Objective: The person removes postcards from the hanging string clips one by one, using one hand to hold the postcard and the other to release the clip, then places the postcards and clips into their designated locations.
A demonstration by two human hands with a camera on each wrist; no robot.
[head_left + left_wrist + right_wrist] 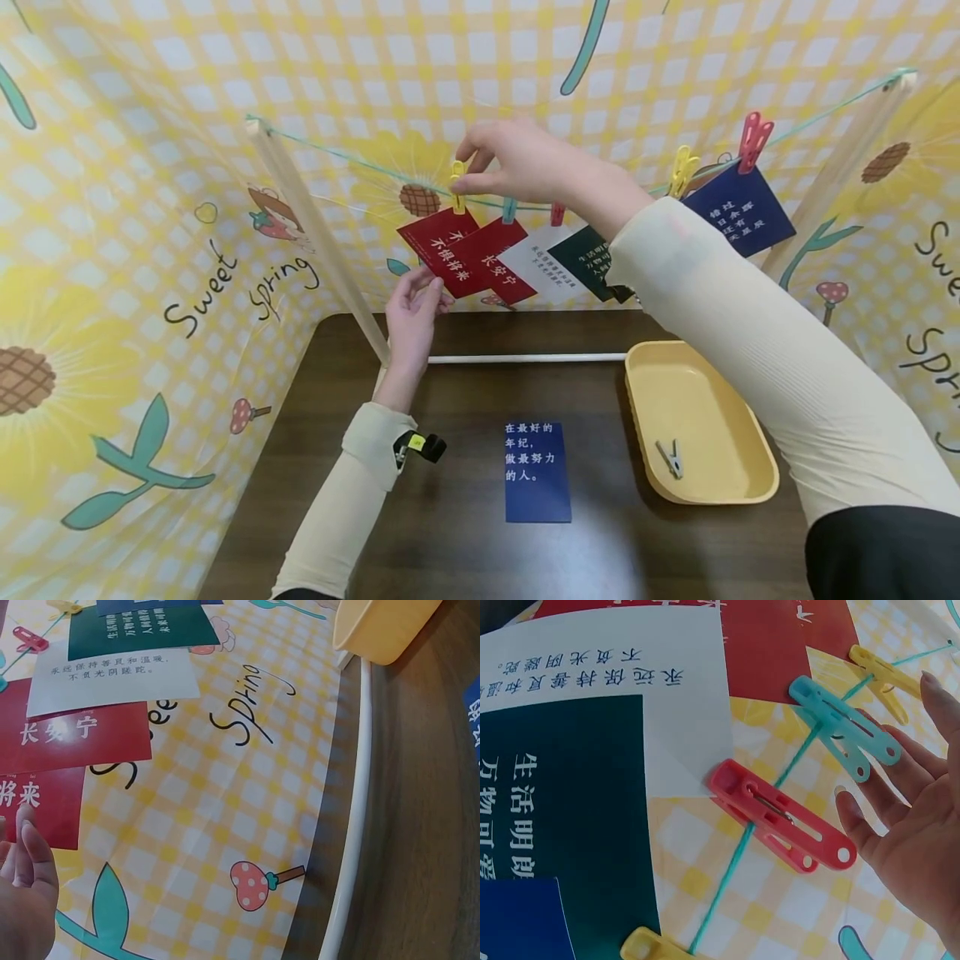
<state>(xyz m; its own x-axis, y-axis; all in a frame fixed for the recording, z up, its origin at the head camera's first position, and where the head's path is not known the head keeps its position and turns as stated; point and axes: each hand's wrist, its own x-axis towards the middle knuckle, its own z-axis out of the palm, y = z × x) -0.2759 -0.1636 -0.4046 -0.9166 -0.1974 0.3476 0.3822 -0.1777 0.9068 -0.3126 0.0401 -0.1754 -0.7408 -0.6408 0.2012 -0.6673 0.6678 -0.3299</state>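
At the left part of the teal line, my right hand point(517, 158) pinches a yellow clothespin point(457, 187) between thumb and finger. From this clothespin hangs a red card point(437, 250) with white writing. My left hand point(414, 312) holds that card's lower left edge; in the left wrist view the fingers point(34, 851) lie against it. Beside it hangs a second red card point(498, 262) under a teal clothespin point(844, 727). A white card point(547, 267) and a dark green card point(583, 258) follow, near a red clothespin point(780, 814).
Wooden posts point(307, 233) carry the line. At its right, a blue card point(742, 208) hangs from a red clothespin point(753, 142), near a yellow clothespin point(682, 171). Another blue card point(537, 492) lies on the table. A yellow tray point(720, 417) holds a clothespin point(671, 458).
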